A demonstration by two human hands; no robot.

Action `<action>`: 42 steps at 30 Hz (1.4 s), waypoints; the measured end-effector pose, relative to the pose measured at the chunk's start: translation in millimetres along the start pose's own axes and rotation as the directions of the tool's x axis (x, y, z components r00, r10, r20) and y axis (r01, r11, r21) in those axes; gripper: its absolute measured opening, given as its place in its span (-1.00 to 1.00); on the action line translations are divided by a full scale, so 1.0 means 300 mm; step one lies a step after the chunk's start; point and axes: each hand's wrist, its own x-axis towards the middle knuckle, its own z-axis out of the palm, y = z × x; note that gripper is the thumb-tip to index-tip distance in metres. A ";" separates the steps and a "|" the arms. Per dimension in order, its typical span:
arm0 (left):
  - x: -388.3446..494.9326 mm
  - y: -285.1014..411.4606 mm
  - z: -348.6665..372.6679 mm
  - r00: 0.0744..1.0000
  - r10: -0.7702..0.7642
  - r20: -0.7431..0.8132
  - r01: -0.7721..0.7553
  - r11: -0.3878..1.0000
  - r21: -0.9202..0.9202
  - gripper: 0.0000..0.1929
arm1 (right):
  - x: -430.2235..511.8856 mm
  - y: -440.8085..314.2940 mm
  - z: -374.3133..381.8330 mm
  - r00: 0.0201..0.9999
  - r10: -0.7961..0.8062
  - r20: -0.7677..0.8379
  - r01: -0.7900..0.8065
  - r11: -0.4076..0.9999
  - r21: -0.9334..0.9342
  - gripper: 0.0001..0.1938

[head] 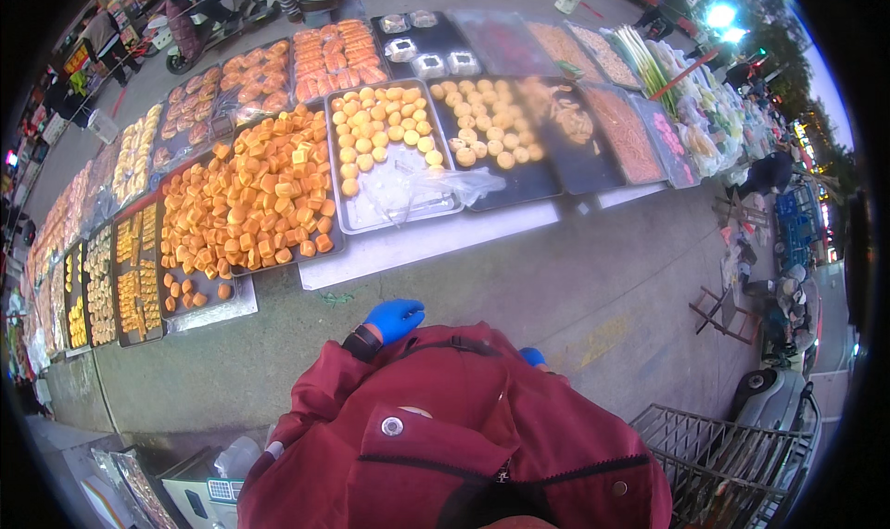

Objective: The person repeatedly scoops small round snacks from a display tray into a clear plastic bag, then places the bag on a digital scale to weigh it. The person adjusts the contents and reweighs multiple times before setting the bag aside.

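Note:
My left hand (394, 320), in a blue glove with a dark band at the wrist, hangs in front of the red jacket (445, 390). Its back faces up and its fingers lie close together; the palm side is hidden. Only a small blue-gloved part of my right hand (533, 356) shows past the jacket's right side. Before me stands a pale metal tray (398, 219) of small round pastries (379, 115), with a clear plastic bag (445, 185) across its near part. Left of it, a dark tray holds a heap of golden bread cubes (257, 188). Neither hand touches the trays.
More small round pastries (490, 122) lie on a dark tray to the right. Packaged breads (337, 56) fill trays behind; scallions (646, 70) and bagged vegetables stand far right. A folding stool (725, 313), a metal rack (716, 452) and a scale (208, 494) are nearer me.

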 end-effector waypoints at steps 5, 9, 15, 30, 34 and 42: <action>-0.003 0.006 0.001 1.000 -0.016 -0.004 0.016 1.000 -0.006 -0.58 | 0.047 0.037 0.021 0.999 -0.053 -0.004 0.053 0.998 -0.016 -0.43; -0.004 0.004 0.008 0.999 0.021 -0.029 -0.020 1.000 0.021 -0.59 | 0.069 0.055 0.030 0.999 -0.045 -0.013 0.045 0.999 -0.031 -0.44; -0.006 -0.001 0.013 0.999 0.025 -0.031 -0.024 0.999 0.028 -0.59 | 0.043 0.043 0.020 0.997 -0.054 -0.054 0.056 0.998 0.041 -0.45; 0.000 -0.013 0.012 0.999 0.038 -0.017 -0.037 0.999 0.038 -0.58 | -0.008 -0.019 -0.011 0.999 0.014 -0.031 -0.014 0.999 0.029 -0.45; 0.004 -0.016 0.015 0.999 0.047 -0.027 -0.046 0.998 0.031 -0.58 | 0.004 -0.018 -0.012 1.000 -0.003 -0.016 0.004 1.000 0.025 -0.46; 0.010 -0.011 0.013 0.998 0.057 -0.028 -0.056 0.997 0.048 -0.58 | -0.013 -0.040 -0.033 0.999 -0.028 -0.027 0.027 0.999 -0.028 -0.49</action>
